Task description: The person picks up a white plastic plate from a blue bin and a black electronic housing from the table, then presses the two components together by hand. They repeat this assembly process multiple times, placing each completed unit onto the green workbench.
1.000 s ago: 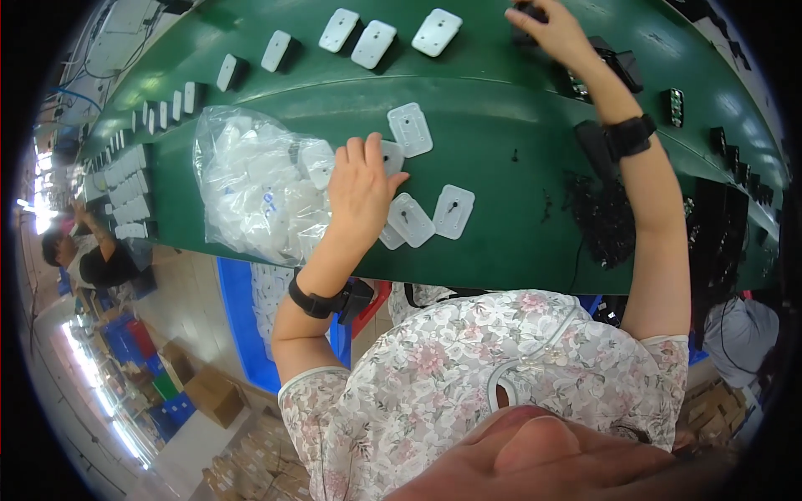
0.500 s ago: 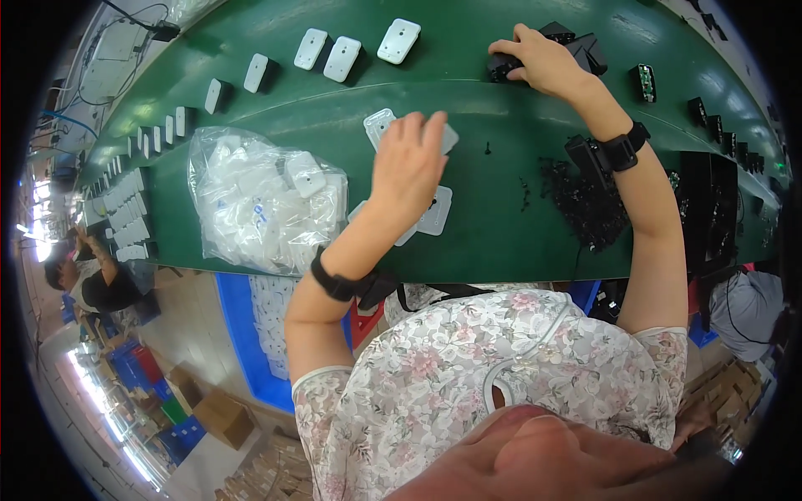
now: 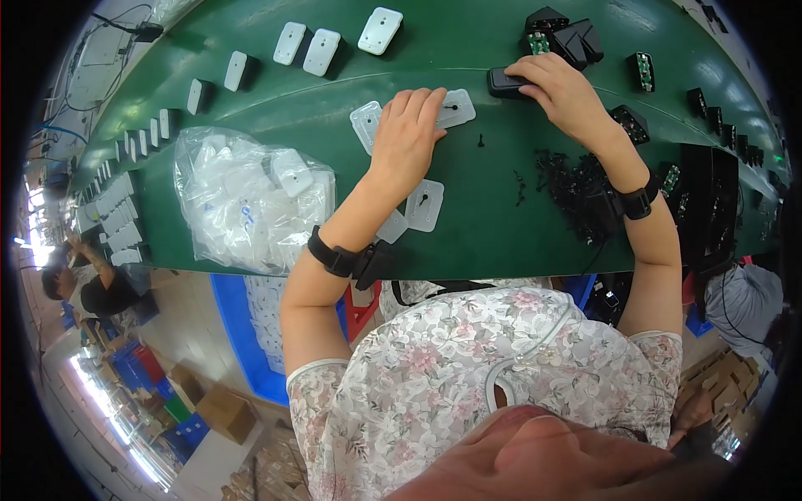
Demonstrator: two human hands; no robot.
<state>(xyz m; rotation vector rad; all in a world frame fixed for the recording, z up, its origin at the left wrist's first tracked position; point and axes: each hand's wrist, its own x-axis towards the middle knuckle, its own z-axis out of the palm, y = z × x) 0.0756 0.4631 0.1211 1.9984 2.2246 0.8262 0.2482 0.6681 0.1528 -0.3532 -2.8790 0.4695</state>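
My left hand [image 3: 408,138] is closed on the left end of a white plastic cover [image 3: 456,107], which has a small black screw at its middle. Partly under my fingers lies a second white cover [image 3: 364,123]. More white covers rest on the green table nearer me, one [image 3: 424,206] with a black screw in its centre. My right hand [image 3: 561,93] grips a black plastic housing [image 3: 505,83] at its right end, low over the table. Between the hands and nearer me sits a loose black screw [image 3: 480,140].
A clear bag of white covers [image 3: 251,200] lies left. Black screws [image 3: 572,184] are heaped at right. Black housings [image 3: 576,42] with green boards stand far right, beside a black bin [image 3: 708,204]. White-topped units [image 3: 380,32] line the far left. Another person [image 3: 104,284] sits left.
My left hand has closed on the white cover and shifted it away from me, toward the right hand. The right hand has brought the black housing from the far group slightly nearer.
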